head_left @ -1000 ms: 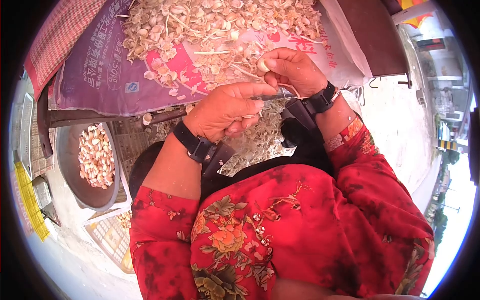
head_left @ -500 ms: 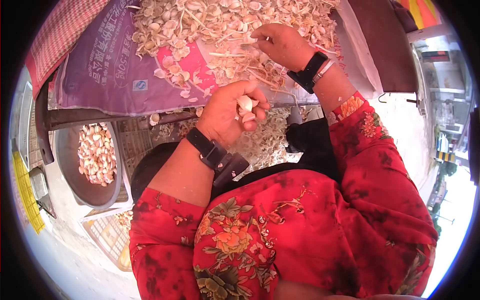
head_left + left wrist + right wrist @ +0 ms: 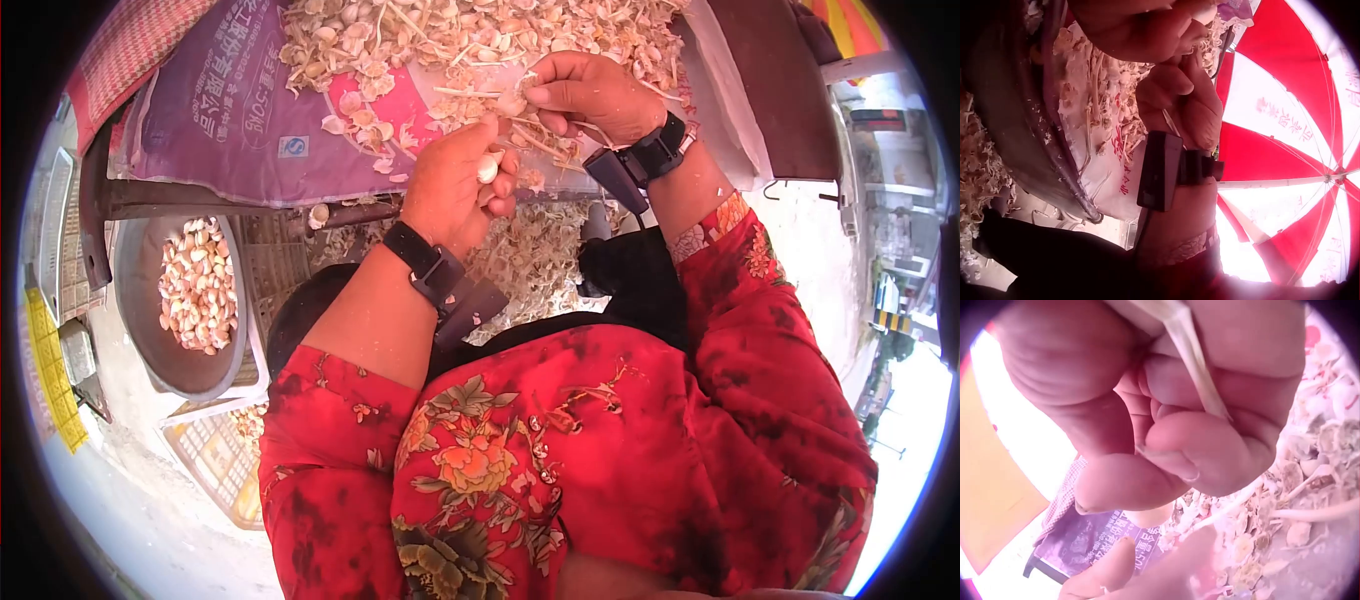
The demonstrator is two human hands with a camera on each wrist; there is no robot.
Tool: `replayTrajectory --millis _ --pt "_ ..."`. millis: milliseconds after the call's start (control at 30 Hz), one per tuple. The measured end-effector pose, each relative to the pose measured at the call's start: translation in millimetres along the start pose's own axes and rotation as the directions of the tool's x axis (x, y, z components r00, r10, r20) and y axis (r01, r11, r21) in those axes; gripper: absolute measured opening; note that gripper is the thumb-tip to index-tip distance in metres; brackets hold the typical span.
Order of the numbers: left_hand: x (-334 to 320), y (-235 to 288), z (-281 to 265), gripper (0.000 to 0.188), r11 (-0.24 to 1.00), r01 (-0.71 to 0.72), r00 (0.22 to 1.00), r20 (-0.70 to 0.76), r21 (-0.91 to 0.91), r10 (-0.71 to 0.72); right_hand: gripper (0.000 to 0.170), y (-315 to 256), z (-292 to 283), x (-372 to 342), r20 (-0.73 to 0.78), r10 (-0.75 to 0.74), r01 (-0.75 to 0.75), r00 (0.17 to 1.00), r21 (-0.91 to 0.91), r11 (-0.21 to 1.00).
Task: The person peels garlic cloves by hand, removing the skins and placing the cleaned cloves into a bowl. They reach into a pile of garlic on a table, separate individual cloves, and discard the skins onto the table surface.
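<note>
My left hand (image 3: 455,190) curls around garlic cloves (image 3: 488,168), one pale clove showing between thumb and fingers. Just beyond it, my right hand (image 3: 605,95) pinches a piece of garlic (image 3: 512,103) still in papery skin, between thumb and forefinger. The right wrist view shows a dry stalk (image 3: 1194,362) lying across that hand's curled fingers; the pinched garlic is mostly hidden behind the fingertips there. Both hands are close together over the near edge of a printed sack (image 3: 240,150). A heap of garlic and husks (image 3: 450,40) covers the sack's far part.
A grey basin (image 3: 180,365) of cloves (image 3: 198,290) stands low at the left, with a plastic crate (image 3: 215,460) beside it. Husks (image 3: 530,250) lie below the table edge. A red-and-white umbrella (image 3: 1285,125) spreads overhead.
My right hand first held a clove by the left hand, then reached to the heap, and is now back nearer with a piece of garlic. My left fingers opened around the cloves, then curled in again.
</note>
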State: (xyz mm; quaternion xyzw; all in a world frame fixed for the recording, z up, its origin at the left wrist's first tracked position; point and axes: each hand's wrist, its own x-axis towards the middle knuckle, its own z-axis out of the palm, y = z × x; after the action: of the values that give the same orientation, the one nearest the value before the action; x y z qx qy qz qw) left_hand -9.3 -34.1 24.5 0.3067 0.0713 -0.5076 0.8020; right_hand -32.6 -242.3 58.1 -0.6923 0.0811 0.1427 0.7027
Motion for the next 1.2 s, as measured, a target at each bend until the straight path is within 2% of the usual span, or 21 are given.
replayTrajectory --millis 67,233,333,367,433,500,533,567,667,700,800,867,900,967,1000,1033,1067,1133,1167,1200 --pt "0.9 -1.4 -1.8 0.02 1.0 0.015 0.999 0.046 0.008 -0.015 0.017 4.2 16.0 -14.6 0.063 0.016 -0.019 0.998 0.045 0.999" --pt "-0.8 -5.3 -4.6 0.016 0.985 0.073 0.995 0.052 0.157 -0.082 0.01 7.8 35.6 -33.8 -0.022 -0.032 0.027 0.999 -0.203 0.979" --pt "-3.6 -9.6 -3.9 0.014 0.98 0.066 0.997 0.035 0.185 -0.074 0.008 11.2 41.2 -40.3 -0.035 -0.088 0.064 0.996 -0.432 0.9" --pt "-4.2 -10.2 -2.7 0.015 0.98 0.057 0.998 0.004 0.193 -0.059 0.007 12.4 45.2 -42.3 -0.027 -0.257 0.185 0.966 -0.624 0.759" --pt "-6.5 -12.8 -0.9 0.015 0.978 0.04 0.998 -0.06 0.205 -0.028 0.007 17.7 54.6 -48.8 0.1 -0.541 0.316 0.835 -0.892 0.323" --pt "-8.5 -16.4 -6.6 0.015 0.99 0.05 0.992 0.104 0.132 -0.064 0.011 31.3 60.7 -55.7 -0.105 -0.544 0.321 0.833 -0.709 0.628" --pt "-10.9 -11.4 -6.6 0.015 0.993 0.048 0.979 0.193 0.108 -0.068 0.013 27.5 63.6 -58.5 -0.2 -0.533 0.338 0.822 -0.582 0.74" --pt "-14.1 -8.1 -9.3 0.016 0.997 0.033 0.975 0.219 0.067 -0.047 0.016 21.3 60.0 -73.1 -0.296 -0.191 0.109 0.936 -0.273 0.956" --pt "-43.2 7.2 -11.2 0.017 0.998 -0.008 0.961 0.275 -0.054 0.023 0.019 31.0 46.2 -87.6 -0.142 -0.125 0.053 0.982 -0.431 0.901" --pt "-59.1 20.2 -9.7 0.018 0.996 -0.038 0.957 0.284 -0.083 0.061 0.025 42.0 43.9 -90.1 -0.119 -0.194 0.092 0.974 -0.575 0.813" --pt "-111.3 61.4 -18.4 0.021 0.976 -0.178 0.919 0.332 -0.125 0.21 0.036 36.8 38.5 -99.1 -0.189 -0.113 0.024 0.975 -0.42 0.907" --pt "-150.1 87.3 -38.0 0.02 0.94 -0.324 0.905 0.257 -0.104 0.34 0.045 27.4 41.7 -101.9 -0.246 -0.118 0.108 0.962 -0.052 0.993" --pt "-167.3 100.3 -54.4 0.019 0.905 -0.417 0.88 0.212 -0.082 0.425 0.05 22.3 43.3 -104.4 -0.281 -0.108 0.151 0.953 0.135 0.979" --pt "-194.9 140.3 -124.8 0.019 0.863 -0.504 0.858 0.133 0.033 0.496 0.051 13.3 41.6 -102.8 -0.252 -0.131 0.205 0.959 0.296 0.933" --pt "-207.7 149.9 -156.8 0.033 0.716 -0.58 0.692 -0.227 0.39 0.685 0.052 10.1 41.3 -102.6 -0.237 -0.149 0.232 0.96 0.375 0.898" --pt "-217.4 155.2 -172.2 0.049 0.697 -0.426 0.575 -0.422 0.577 0.701 0.052 8.2 42.6 -104.5 -0.227 -0.163 0.244 0.96 0.4 0.884" --pt "-228.0 158.9 -195.3 0.051 0.611 -0.337 0.5 -0.414 0.716 0.761 0.053 5.8 44.2 -104.1 -0.215 -0.183 0.261 0.959 0.425 0.867" --pt "-226.6 151.2 -191.5 0.055 0.399 -0.119 0.36 -0.335 0.909 0.871 0.056 -2.0 46.8 -101.8 -0.218 -0.239 0.312 0.946 0.418 0.853" --pt "-228.8 147.9 -191.0 0.056 0.45 -0.182 0.373 -0.362 0.874 0.854 0.057 -3.4 51.7 -102.3 -0.222 -0.257 0.327 0.941 0.392 0.86" --pt "-225.7 132.4 -147.6 0.053 0.444 -0.193 0.434 -0.33 0.875 0.838 0.059 -3.0 57.6 -103.3 -0.217 -0.272 0.337 0.938 0.371 0.866"
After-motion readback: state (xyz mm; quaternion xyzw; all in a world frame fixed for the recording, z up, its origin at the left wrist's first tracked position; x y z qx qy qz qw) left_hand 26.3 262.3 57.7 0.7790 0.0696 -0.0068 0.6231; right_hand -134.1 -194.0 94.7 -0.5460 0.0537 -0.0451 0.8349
